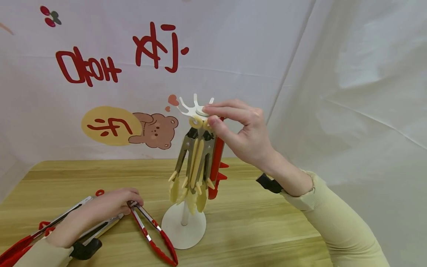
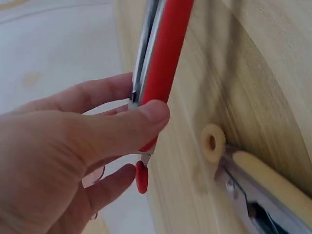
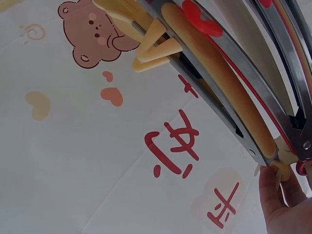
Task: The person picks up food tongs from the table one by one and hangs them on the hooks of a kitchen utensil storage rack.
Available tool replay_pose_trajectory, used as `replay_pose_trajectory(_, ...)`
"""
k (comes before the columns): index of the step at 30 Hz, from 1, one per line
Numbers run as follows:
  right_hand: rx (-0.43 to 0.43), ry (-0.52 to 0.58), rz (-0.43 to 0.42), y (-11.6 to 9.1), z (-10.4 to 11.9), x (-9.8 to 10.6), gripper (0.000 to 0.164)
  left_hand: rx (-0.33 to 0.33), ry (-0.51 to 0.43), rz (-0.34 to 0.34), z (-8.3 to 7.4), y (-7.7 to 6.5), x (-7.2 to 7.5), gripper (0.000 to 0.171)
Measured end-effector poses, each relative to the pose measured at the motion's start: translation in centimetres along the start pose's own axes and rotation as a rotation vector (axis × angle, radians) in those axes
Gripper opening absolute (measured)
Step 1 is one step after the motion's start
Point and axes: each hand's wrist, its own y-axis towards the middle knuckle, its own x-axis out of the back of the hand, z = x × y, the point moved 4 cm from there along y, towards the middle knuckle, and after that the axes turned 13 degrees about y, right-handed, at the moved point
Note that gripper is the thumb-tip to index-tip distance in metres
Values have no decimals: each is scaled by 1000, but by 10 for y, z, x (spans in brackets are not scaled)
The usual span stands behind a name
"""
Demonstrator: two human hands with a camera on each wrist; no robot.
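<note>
My left hand [image 1: 115, 204] pinches a pair of red-and-steel tongs [image 1: 153, 241] near the hinge end. In the left wrist view the thumb presses the tongs' red handle [image 2: 168, 58], and the red pull tab [image 2: 142, 177] sticks out past the fingers. My right hand [image 1: 245, 129] pinches the top of a white hanging rack [image 1: 191, 111], fingers over its crown and thumb below, beside a cream loop. Several cream-tipped tongs [image 1: 197, 163] and red tongs [image 1: 217, 159] hang from the rack. In the right wrist view the fingertips [image 3: 270, 187] are right at a cream loop [image 3: 279, 168].
The rack's round white base [image 1: 185, 237] stands on the wooden table [image 1: 253, 222]. Other red tongs [image 1: 20, 246] and cream-handled tongs [image 2: 268, 185] lie at the left, partly under the left arm. Behind hangs a white printed cloth [image 1: 233, 48].
</note>
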Motion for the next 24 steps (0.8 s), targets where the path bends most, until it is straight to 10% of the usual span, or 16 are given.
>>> replay_pose_trajectory(24, 15, 20, -6, 0, -2, -2, 31, -11, 21, -82, -2, 35, -32, 38)
